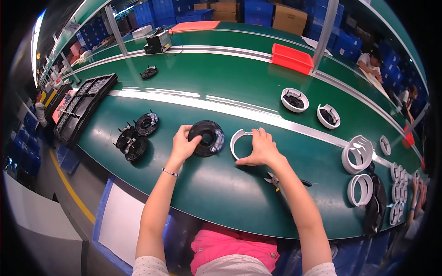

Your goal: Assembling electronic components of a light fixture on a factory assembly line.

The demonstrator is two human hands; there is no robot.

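My left hand [185,143] grips a round black plastic part [199,130] by its left edge, with the thumb across its face toward the middle opening. Wires or clear bits show along the right side of that part. My right hand [261,148] is curled round a white plastic ring [235,139], thumb at its lower edge and fingers over its top; the palm hides the ring's right side. The two parts are apart, side by side above the green table. Under my right forearm lie diagonal cutters [275,180], partly covered by the arm.
Several black round parts [136,148] sit to the left, beside a black tray [83,108]. White rings [360,189] stand at the right near a black bag [376,202]. Across the metal strip, white housings [294,110] hold black parts. A red bin [292,59] stands farther back.
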